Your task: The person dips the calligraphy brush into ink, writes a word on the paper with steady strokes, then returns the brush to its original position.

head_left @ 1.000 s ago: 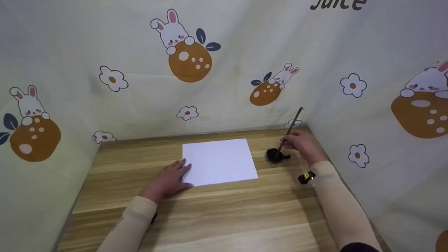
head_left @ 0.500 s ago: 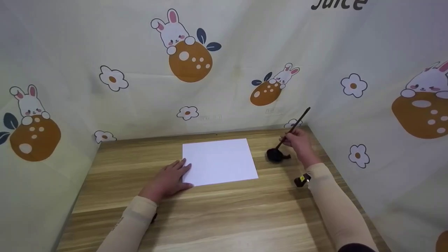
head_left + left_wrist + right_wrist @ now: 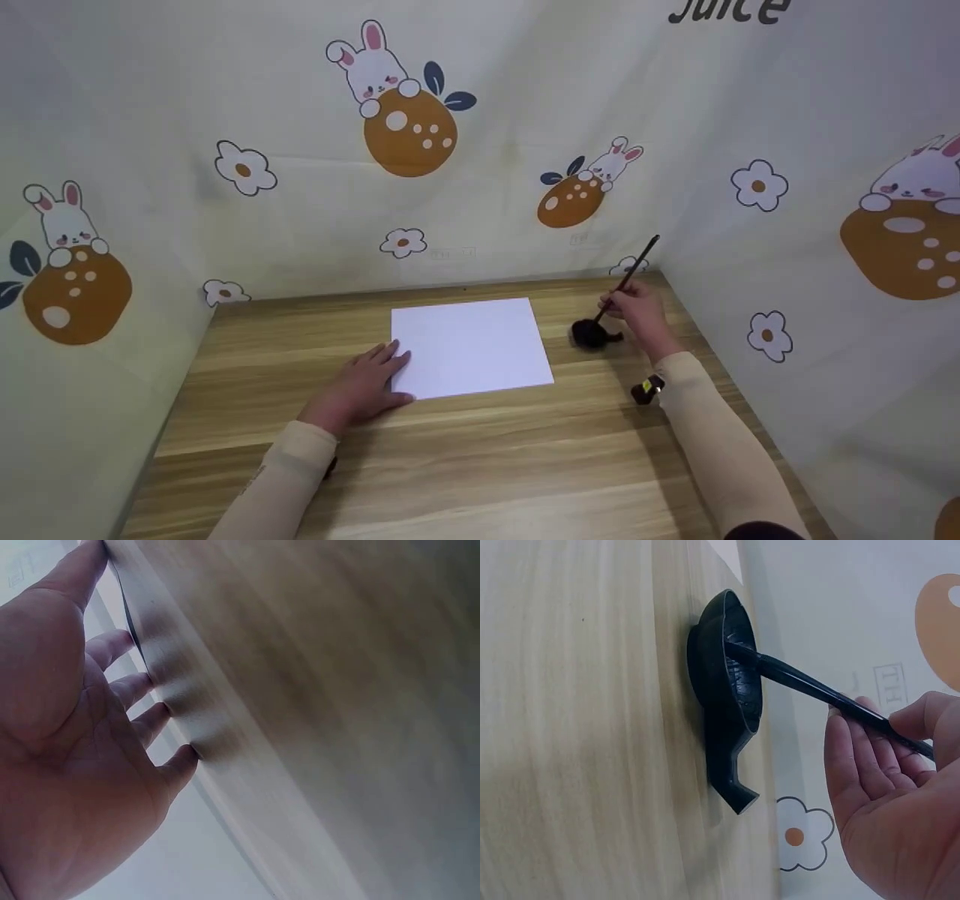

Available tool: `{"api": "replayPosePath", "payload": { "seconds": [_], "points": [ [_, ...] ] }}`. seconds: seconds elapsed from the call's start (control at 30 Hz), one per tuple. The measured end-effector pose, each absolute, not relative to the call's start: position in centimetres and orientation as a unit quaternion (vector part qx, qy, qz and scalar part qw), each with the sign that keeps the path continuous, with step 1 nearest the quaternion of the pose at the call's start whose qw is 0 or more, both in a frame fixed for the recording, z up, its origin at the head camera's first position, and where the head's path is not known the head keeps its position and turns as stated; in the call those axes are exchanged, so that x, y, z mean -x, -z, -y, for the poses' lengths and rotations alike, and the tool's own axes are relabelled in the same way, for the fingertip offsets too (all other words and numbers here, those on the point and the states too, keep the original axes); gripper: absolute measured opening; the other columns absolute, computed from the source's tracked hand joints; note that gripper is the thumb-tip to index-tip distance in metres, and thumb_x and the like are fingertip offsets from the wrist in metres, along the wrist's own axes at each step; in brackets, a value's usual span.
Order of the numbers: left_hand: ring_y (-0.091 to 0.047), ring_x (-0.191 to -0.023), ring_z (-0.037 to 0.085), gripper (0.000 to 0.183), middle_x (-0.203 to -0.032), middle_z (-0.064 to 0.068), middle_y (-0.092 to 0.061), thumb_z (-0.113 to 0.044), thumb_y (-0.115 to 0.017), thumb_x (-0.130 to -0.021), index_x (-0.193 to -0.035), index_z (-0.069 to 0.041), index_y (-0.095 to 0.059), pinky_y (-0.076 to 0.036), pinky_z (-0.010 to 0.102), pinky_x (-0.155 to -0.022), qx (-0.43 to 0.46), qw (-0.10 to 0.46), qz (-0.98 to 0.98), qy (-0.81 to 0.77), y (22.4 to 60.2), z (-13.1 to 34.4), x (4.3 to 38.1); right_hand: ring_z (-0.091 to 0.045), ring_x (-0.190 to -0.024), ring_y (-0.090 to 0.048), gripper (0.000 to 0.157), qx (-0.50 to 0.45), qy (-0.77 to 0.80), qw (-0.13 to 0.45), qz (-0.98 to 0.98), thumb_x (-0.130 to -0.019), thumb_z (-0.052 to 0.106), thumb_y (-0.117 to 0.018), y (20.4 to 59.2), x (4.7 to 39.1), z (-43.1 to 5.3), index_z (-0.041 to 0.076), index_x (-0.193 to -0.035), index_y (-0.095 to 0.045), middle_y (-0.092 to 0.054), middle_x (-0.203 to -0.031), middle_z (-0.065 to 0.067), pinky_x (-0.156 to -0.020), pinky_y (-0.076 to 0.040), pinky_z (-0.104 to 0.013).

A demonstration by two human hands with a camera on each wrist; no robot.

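— Pinching the brush (image 3: 802, 682), is the right hand (image 3: 642, 309)?
— Yes; its tip is inside the black dish (image 3: 715, 679); the left hand (image 3: 364, 385), fingers extended, rests at the paper (image 3: 474, 349), gripping nothing; no marks there, so the work looks barely begun

The brush (image 3: 802, 684), dark and slender, slants in the right hand's (image 3: 892, 787) grip, its lower end inside the dish (image 3: 712, 682); the dish, black and shallow with a bent handle, sits upright, right of the paper (image 3: 476, 349); the paper, plain white, lies flat, the left hand (image 3: 364, 384) on its left edge.
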State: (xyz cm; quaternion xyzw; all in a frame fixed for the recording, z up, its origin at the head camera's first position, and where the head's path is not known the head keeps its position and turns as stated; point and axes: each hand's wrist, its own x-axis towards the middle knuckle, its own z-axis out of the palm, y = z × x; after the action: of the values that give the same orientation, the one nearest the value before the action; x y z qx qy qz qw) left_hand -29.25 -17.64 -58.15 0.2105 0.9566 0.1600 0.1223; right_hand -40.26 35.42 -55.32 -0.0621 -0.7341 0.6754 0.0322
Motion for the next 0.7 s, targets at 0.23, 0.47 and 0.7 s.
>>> {"api": "replayPosePath", "payload": {
  "seconds": [0.23,0.47,0.7],
  "points": [
    [-0.019,-0.168,0.045,0.085,-0.181,0.019,-0.025,-0.056,-0.071,-0.106,-0.172,-0.012,-0.041,-0.020,0.070,-0.131,-0.207,0.124,-0.958,-0.158,57.95,17.56,29.13,-0.038,-0.115,-0.077,0.028,0.058,-0.666,0.033,0.743,-0.108,0.003,-0.061,55.73,40.37,-35.78,-0.017,-0.129,-0.061,-0.074,-0.125,-0.034,-0.102,-0.063,-0.041],
    [-0.018,-0.168,0.046,0.086,-0.182,0.019,-0.024,-0.057,-0.070,-0.106,-0.173,-0.012,-0.039,-0.020,0.070,-0.131,-0.205,0.127,-0.958,-0.158,58.06,17.58,29.15,-0.026,-0.101,-0.080,0.027,0.070,-0.657,0.059,0.748,-0.106,0.002,-0.065,55.96,40.55,-36.01,-0.015,-0.126,-0.063,-0.078,-0.117,-0.027,-0.098,-0.064,-0.039],
    [-0.018,-0.168,0.046,0.085,-0.182,0.019,-0.024,-0.056,-0.070,-0.106,-0.173,-0.012,-0.039,-0.019,0.069,-0.132,-0.207,0.126,-0.957,-0.160,58.13,17.57,29.34,-0.025,-0.101,-0.079,0.022,0.073,-0.645,0.079,0.756,-0.106,0.003,-0.065,55.72,40.40,-36.37,-0.012,-0.122,-0.063,-0.078,-0.112,-0.022,-0.104,-0.061,-0.047]
  ]
}}
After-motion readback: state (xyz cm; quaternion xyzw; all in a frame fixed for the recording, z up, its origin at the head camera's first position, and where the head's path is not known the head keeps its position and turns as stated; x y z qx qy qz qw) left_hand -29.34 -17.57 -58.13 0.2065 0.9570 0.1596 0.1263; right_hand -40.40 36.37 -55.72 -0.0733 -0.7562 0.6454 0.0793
